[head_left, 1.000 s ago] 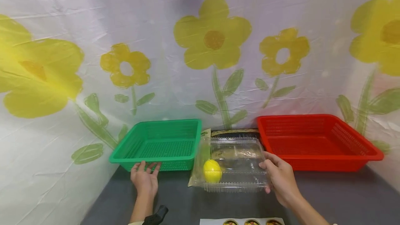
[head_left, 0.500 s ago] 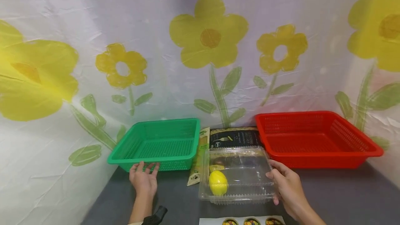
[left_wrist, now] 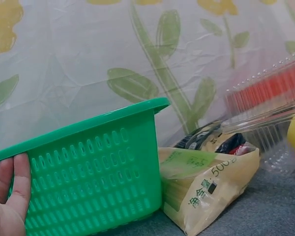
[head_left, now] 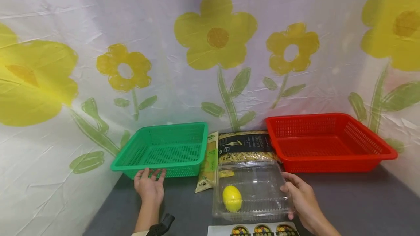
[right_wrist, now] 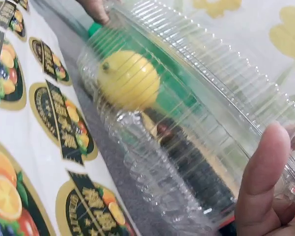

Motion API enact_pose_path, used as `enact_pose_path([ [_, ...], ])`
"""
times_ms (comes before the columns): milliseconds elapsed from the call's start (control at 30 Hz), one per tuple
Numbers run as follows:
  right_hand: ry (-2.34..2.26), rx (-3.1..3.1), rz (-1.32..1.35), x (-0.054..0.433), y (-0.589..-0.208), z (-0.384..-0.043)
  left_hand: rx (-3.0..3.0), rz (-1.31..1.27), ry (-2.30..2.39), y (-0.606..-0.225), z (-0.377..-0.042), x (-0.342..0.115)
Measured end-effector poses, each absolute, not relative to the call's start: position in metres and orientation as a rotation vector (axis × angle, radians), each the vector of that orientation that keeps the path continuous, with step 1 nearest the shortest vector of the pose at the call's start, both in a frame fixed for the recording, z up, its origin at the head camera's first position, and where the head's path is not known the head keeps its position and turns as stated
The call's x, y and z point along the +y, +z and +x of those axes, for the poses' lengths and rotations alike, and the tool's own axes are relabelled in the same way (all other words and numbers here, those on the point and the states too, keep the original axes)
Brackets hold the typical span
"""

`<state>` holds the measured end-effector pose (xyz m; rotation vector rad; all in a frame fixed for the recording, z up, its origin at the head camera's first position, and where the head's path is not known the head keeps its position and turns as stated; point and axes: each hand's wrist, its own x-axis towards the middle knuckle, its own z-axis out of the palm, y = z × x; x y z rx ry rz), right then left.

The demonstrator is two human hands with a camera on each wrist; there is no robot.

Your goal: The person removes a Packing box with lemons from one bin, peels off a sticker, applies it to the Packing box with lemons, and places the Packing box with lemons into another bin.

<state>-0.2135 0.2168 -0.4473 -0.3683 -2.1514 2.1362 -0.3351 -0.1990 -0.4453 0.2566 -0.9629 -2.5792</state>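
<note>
My right hand (head_left: 303,199) grips the right side of a clear plastic clamshell box (head_left: 262,188), thumb on the near face. Inside the box, at its left end, lies a yellow lemon (head_left: 232,198). The right wrist view shows the lemon through the ribbed wall, and the thumb (right_wrist: 265,177) against the box edge. My left hand (head_left: 149,187) touches the front wall of a green plastic basket (head_left: 183,170), palm up. In the left wrist view its fingers (left_wrist: 20,182) lie fairly straight just under the basket rim.
A red plastic basket (head_left: 331,166) stands at the right. Between the baskets lie a bag of pasta (head_left: 247,145) and a narrow beige packet (head_left: 208,166). A sheet of round fruit labels (head_left: 223,230) lies at the table's near edge. A flowered cloth (head_left: 164,28) hangs behind.
My right hand has brought the box with the lemon toward me and slightly right, so more of the pasta bag shows behind it. My left hand stays at the green basket.
</note>
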Motion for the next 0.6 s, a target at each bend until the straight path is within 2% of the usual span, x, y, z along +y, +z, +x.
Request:
enact_pose_path([
  [333, 2.166, -2.197, -0.308, 0.213, -0.455, -0.215, -1.008, 0.319, -2.536, -0.445, -0.331, -0.201],
  [600, 1.973, -2.397, -0.227, 0.225, -0.445, -0.210, -0.990, 0.300, -2.561, -0.442, -0.335, -0.190],
])
